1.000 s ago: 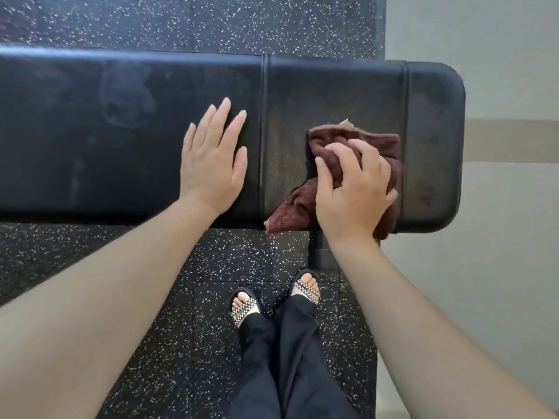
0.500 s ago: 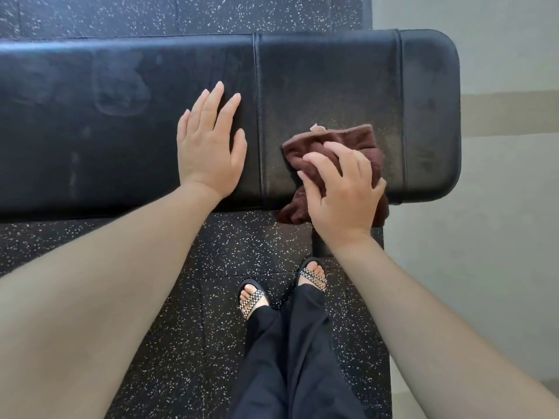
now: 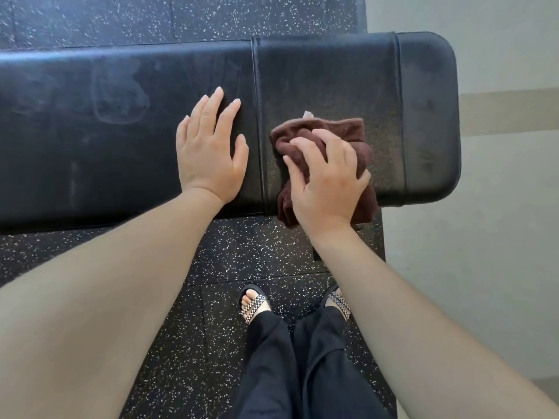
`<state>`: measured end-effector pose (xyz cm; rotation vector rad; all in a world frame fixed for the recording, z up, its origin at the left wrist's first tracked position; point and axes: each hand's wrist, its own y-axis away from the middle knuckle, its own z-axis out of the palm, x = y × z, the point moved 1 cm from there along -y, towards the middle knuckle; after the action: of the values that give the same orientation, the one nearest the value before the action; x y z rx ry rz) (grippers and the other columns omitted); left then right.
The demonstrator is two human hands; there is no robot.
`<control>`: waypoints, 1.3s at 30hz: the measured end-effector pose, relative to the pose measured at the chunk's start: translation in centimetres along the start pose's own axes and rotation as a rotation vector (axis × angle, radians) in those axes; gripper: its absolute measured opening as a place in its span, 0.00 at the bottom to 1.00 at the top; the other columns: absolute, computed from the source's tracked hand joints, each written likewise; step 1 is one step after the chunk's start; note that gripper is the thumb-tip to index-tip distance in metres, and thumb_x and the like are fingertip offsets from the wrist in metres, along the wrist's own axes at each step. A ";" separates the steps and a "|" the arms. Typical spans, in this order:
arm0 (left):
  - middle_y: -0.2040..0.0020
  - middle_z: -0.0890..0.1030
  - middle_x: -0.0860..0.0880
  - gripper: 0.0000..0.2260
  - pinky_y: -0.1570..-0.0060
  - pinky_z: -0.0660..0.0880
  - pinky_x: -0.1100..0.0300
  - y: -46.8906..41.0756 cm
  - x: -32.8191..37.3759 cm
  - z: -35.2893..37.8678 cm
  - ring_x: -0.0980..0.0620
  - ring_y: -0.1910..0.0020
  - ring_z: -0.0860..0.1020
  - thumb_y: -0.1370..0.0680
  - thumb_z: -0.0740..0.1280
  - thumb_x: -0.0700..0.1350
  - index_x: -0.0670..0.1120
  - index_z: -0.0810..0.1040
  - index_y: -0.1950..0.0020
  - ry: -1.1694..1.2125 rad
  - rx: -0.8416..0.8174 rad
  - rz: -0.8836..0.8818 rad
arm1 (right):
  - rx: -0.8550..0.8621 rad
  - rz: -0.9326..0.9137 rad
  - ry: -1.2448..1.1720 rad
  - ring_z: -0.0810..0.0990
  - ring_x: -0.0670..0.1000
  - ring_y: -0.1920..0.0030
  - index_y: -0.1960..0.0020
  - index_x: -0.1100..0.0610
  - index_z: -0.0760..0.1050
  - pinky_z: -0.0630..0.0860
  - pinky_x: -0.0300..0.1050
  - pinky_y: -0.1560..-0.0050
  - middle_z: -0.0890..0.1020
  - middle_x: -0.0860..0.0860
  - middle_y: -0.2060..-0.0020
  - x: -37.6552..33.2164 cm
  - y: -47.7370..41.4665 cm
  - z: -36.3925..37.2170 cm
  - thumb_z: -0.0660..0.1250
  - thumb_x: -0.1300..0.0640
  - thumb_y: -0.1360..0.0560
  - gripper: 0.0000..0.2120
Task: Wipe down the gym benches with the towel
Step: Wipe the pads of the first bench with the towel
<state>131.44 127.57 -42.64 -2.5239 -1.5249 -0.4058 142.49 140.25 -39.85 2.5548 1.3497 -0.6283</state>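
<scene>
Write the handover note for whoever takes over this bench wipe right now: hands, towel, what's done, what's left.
Left hand: open, flat on the bench pad, just left of the seam.
Right hand: fingers curled on the bunched brown towel, pressing it on the pad section right of that seam. The towel's near part hangs over the near edge.
Done: wiping is under way at the right end; how much is clean cannot be told.
Left: the long pad on the left shows ring-shaped smears; wipe those. No other bench is in view.
</scene>
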 end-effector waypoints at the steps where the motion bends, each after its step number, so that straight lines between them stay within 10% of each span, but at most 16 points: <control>1: 0.25 0.62 0.48 0.22 0.29 0.53 0.49 0.0 0.0 0.0 0.47 0.26 0.58 0.21 0.54 0.50 0.50 0.64 0.28 -0.002 0.004 -0.001 | -0.001 -0.016 -0.002 0.72 0.53 0.38 0.44 0.47 0.78 0.66 0.62 0.44 0.76 0.48 0.40 0.2 0.1 0.0 0.65 0.47 0.24 0.11; 17: 0.25 0.61 0.47 0.24 0.29 0.49 0.40 -0.6 3.4 0.0 0.46 0.25 0.56 0.22 0.55 0.50 0.47 0.62 0.26 0.079 -0.049 -0.057 | 0.018 -0.197 0.084 0.73 0.55 0.40 0.45 0.47 0.79 0.70 0.61 0.48 0.78 0.50 0.42 8.6 0.7 -3.0 0.67 0.50 0.25 0.09; 30: 0.26 0.62 0.49 0.22 0.30 0.45 0.36 -11.4 13.9 4.0 0.49 0.25 0.56 0.21 0.55 0.51 0.50 0.63 0.27 -0.029 -0.113 0.105 | 0.034 0.074 -0.048 0.69 0.54 0.37 0.42 0.45 0.76 0.67 0.64 0.41 0.74 0.48 0.38 14.8 -11.8 -6.8 0.62 0.45 0.24 0.12; 39: 0.48 0.81 0.49 0.18 0.43 0.62 0.49 -16.4 15.4 5.6 0.44 0.48 0.76 0.24 0.50 0.54 0.53 0.78 0.46 -0.075 -0.081 -0.017 | -0.006 0.058 -0.108 0.70 0.55 0.35 0.41 0.47 0.77 0.69 0.62 0.41 0.74 0.50 0.36 15.7 -11.0 -7.2 0.65 0.48 0.25 0.13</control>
<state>124.53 149.64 -43.09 -2.6176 -1.5889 -0.3873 143.27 160.72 -40.03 2.5056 1.2363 -0.7387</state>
